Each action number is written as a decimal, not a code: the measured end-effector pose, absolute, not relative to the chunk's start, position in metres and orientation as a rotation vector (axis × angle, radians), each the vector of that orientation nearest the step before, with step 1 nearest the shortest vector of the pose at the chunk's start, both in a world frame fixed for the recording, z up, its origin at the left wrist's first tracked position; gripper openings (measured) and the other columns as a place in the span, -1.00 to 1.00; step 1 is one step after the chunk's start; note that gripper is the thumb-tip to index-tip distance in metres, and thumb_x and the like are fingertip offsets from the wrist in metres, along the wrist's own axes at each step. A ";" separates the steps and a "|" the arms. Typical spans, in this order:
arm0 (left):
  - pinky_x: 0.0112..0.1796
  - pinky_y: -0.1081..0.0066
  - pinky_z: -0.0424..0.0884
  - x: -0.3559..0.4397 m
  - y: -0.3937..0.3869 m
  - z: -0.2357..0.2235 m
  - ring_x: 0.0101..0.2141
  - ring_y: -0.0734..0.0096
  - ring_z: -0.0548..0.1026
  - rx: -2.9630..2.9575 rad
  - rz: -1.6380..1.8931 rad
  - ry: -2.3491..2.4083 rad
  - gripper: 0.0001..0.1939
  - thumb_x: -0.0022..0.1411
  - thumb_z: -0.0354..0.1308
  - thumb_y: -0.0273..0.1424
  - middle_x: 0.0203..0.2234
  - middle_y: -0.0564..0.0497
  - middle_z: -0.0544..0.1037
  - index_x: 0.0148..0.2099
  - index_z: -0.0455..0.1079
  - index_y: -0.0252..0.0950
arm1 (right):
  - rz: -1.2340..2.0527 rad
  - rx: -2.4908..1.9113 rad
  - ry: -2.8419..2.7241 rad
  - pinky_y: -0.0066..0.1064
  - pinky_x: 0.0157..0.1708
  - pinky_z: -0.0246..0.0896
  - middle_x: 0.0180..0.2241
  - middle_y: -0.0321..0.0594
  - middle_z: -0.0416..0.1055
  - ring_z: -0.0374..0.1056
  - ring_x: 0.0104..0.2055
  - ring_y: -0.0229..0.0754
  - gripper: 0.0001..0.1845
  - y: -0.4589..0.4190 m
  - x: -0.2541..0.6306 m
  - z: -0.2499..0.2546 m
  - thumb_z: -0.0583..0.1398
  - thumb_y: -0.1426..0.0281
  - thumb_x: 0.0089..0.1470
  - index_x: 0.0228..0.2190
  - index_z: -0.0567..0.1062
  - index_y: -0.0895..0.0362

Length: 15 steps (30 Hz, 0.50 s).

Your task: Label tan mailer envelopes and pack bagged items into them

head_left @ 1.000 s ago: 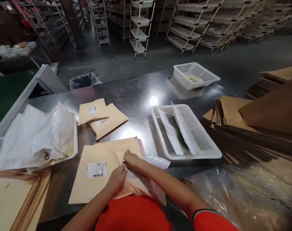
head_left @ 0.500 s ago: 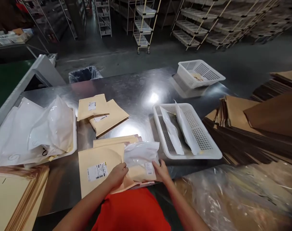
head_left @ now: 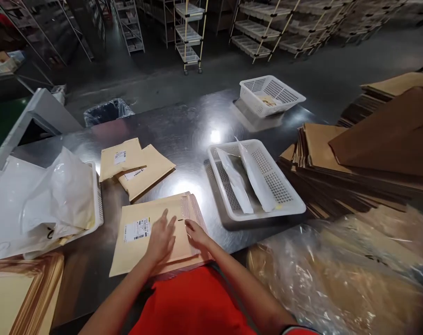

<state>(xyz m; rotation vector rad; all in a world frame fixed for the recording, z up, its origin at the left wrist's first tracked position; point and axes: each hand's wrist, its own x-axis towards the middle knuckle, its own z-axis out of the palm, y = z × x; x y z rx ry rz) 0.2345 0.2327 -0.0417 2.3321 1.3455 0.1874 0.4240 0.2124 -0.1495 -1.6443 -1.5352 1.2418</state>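
Note:
A tan padded mailer [head_left: 141, 256] with a white printed label [head_left: 137, 230] lies flat at the table's front edge, by my body. My left hand [head_left: 161, 239] rests over its middle, right of the label, with fingers spread. At the mailer's right end, my right hand [head_left: 198, 234] lies with its fingers stretched toward the left hand, touching the surface near a short black mark. More mailers [head_left: 199, 211] show under it at the right. No white bag shows between my hands. Beyond them lie two labelled mailers [head_left: 150, 170], partly overlapping.
A white basket [head_left: 288, 207] holding two white packets stands right of my hands, with another basket [head_left: 248, 95] behind it. White bags [head_left: 64, 190] fill a basket at left. Mailers [head_left: 9, 298] are stacked front left. Brown cardboard [head_left: 372, 144] and clear plastic [head_left: 309, 270] lie at right.
The white plastic bag that was between my hands is out of sight. My left hand has opened from its grip on the mailer's edge, and my right hand has moved onto the mailer.

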 end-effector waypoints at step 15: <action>0.16 -0.44 -0.36 0.218 0.200 -0.118 0.35 -0.20 -0.17 2.482 -0.253 1.783 -0.44 0.36 -0.09 -0.21 0.39 -0.12 -0.10 0.35 -0.09 0.07 | 1.095 -1.665 -2.035 -0.28 -0.05 0.31 -0.13 -0.13 0.52 0.38 -0.02 -0.06 -0.87 0.142 0.435 -0.122 0.16 0.54 0.01 -0.45 0.51 0.14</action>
